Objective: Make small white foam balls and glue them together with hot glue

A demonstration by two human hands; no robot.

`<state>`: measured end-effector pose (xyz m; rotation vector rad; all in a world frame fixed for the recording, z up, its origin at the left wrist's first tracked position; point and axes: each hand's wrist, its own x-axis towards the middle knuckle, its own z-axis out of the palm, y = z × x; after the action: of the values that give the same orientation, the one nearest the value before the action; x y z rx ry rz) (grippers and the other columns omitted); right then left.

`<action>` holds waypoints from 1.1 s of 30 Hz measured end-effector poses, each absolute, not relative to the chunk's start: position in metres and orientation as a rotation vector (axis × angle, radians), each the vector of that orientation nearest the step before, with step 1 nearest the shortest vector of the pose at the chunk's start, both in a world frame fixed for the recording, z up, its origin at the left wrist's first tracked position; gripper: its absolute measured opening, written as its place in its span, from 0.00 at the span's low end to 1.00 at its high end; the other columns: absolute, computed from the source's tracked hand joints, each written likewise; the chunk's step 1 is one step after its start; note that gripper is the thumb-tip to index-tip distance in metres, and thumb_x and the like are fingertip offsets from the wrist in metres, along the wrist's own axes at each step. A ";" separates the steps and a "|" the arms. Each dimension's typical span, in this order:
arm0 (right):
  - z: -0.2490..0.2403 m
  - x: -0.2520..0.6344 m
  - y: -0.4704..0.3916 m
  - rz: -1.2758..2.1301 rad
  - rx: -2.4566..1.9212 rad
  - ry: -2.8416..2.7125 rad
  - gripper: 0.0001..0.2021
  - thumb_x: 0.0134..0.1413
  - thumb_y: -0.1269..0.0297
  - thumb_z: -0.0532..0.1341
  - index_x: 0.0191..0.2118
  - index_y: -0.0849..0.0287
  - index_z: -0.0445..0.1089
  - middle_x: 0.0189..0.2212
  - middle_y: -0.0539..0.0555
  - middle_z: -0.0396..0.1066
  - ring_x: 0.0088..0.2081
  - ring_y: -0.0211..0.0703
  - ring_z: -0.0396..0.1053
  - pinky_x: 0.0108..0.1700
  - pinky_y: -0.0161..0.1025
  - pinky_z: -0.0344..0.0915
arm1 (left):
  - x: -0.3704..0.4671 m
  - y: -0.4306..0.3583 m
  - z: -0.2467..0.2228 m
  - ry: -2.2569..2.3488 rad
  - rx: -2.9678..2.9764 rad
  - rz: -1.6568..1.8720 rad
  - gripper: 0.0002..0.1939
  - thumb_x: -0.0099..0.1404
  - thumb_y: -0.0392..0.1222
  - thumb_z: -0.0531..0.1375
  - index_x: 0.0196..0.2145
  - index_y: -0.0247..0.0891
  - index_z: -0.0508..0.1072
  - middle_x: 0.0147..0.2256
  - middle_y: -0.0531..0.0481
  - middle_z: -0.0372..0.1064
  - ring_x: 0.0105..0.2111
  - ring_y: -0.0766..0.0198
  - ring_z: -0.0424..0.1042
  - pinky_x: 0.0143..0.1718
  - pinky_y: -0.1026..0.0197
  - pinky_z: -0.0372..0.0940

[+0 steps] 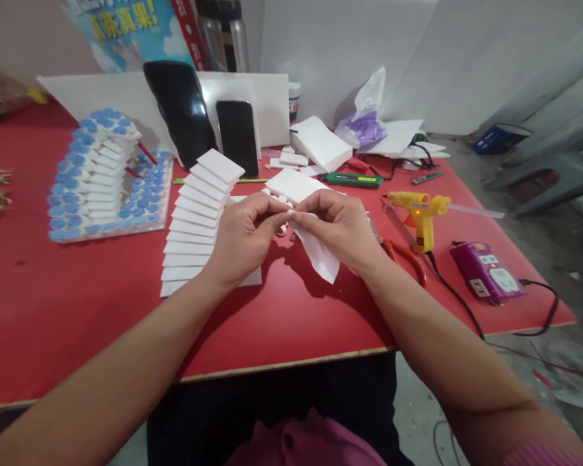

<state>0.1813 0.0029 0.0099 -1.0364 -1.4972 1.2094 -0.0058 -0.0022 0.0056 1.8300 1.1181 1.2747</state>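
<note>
My left hand (247,234) and my right hand (337,223) meet over the middle of the table, fingertips pinched together. Between them is a piece of thin white paper (320,257), one end bunched at the fingertips and the rest hanging below my right hand. Several small white rolled pieces (282,198) lie just behind the fingertips. Left of my left hand fans a curved staircase of white foam slabs (189,236). Beyond the hands lies a white foam block (296,185). Red-handled pliers (405,255) rest beside my right wrist, partly hidden by it.
A yellow glue gun (420,213) and a purple power socket (488,272) with cords stand at right. A green utility knife (352,180) lies behind. Two phones (238,138) lean at the back. A blue-and-white decorated model (109,178) sits at left. The table's front edge (291,364) is near.
</note>
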 end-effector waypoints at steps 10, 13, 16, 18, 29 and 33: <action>0.010 0.200 0.022 1.871 -1.002 -1.166 0.21 0.55 0.43 0.72 0.40 0.59 0.78 0.36 0.59 0.82 0.36 0.52 0.81 0.36 0.46 0.78 | -0.019 0.004 0.017 0.953 1.953 1.282 0.03 0.67 0.40 0.68 0.35 0.40 0.82 0.34 0.47 0.78 0.35 0.59 0.76 0.38 0.57 0.72; 0.009 0.191 0.017 2.144 -0.847 -1.103 0.22 0.56 0.44 0.72 0.44 0.59 0.77 0.38 0.60 0.82 0.39 0.54 0.81 0.41 0.51 0.80 | -0.019 0.005 0.017 0.945 2.019 1.245 0.04 0.68 0.40 0.66 0.36 0.40 0.82 0.35 0.47 0.79 0.35 0.59 0.76 0.39 0.57 0.72; 0.012 0.188 0.013 2.287 -0.760 -1.045 0.23 0.59 0.42 0.70 0.43 0.60 0.75 0.34 0.58 0.80 0.34 0.49 0.78 0.41 0.51 0.80 | -0.019 0.005 0.015 0.957 2.078 1.241 0.05 0.69 0.40 0.65 0.36 0.40 0.82 0.36 0.46 0.79 0.37 0.58 0.76 0.41 0.57 0.72; 0.014 0.189 0.011 2.277 -0.722 -1.019 0.21 0.60 0.45 0.70 0.43 0.60 0.74 0.31 0.52 0.76 0.29 0.42 0.72 0.40 0.47 0.80 | -0.019 0.005 0.014 0.966 2.082 1.247 0.05 0.69 0.40 0.65 0.37 0.40 0.83 0.36 0.47 0.79 0.36 0.58 0.76 0.41 0.57 0.72; 0.017 0.188 0.008 1.960 -0.798 -1.283 0.18 0.51 0.53 0.77 0.41 0.60 0.79 0.28 0.48 0.69 0.29 0.36 0.65 0.32 0.37 0.70 | -0.013 0.003 0.007 0.984 1.757 1.267 0.08 0.67 0.46 0.69 0.37 0.39 0.83 0.36 0.46 0.80 0.32 0.61 0.77 0.36 0.59 0.74; 0.016 0.184 0.007 1.620 -0.926 -1.404 0.19 0.48 0.49 0.78 0.38 0.59 0.80 0.27 0.48 0.74 0.29 0.37 0.69 0.32 0.36 0.68 | -0.010 0.002 0.005 0.992 1.575 1.261 0.08 0.64 0.45 0.72 0.36 0.38 0.83 0.36 0.46 0.81 0.30 0.62 0.77 0.35 0.58 0.74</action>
<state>0.1842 0.0069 0.0163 -0.9258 -1.4036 1.6203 -0.0097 0.0018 0.0052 1.5750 0.9916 1.2609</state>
